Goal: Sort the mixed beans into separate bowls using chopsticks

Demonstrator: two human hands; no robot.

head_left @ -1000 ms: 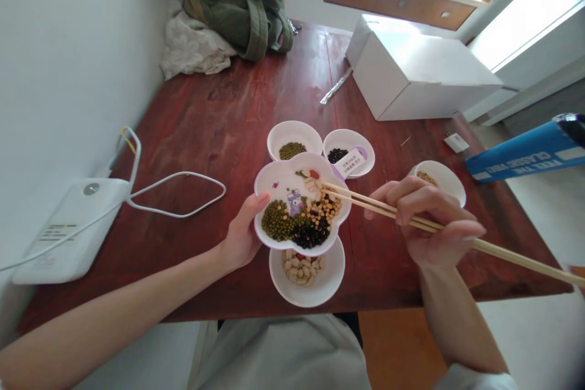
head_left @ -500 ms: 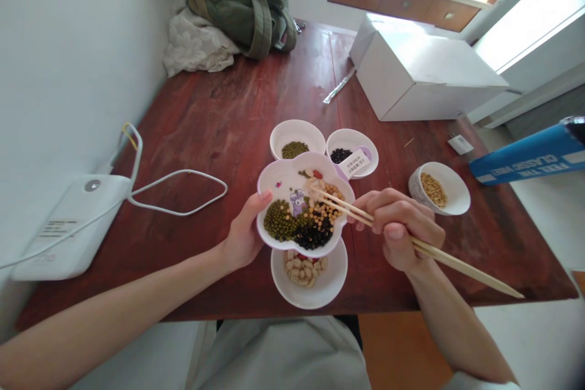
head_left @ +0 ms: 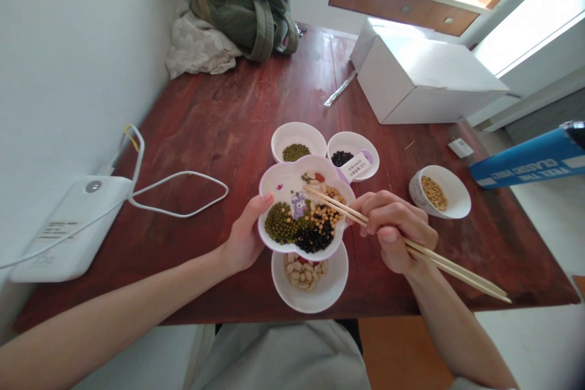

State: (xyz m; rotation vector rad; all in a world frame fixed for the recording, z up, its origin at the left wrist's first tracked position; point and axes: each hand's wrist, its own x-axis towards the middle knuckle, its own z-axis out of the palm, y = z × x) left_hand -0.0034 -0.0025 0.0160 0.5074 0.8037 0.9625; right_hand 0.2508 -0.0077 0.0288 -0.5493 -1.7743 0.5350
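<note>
Head view: left hand (head_left: 244,237) grips the flower plate (head_left: 278,178) by its rim, thumb on top, over the table's (head_left: 228,122) near edge. Right hand (head_left: 395,231) pinches chopsticks (head_left: 338,206), tips in the plate's mixed beans. My read is early: green-bean bowl (head_left: 297,133), black-bean bowl (head_left: 353,138), soybean bowl (head_left: 451,187) and peanut bowl (head_left: 320,296) each hold little, and the plate is mostly loaded.

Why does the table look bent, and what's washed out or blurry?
Head view: wide lens bows the table edges; daylight washes out the window; the blue box at the frame edge smears; plate and chopsticks are sharp.
</note>
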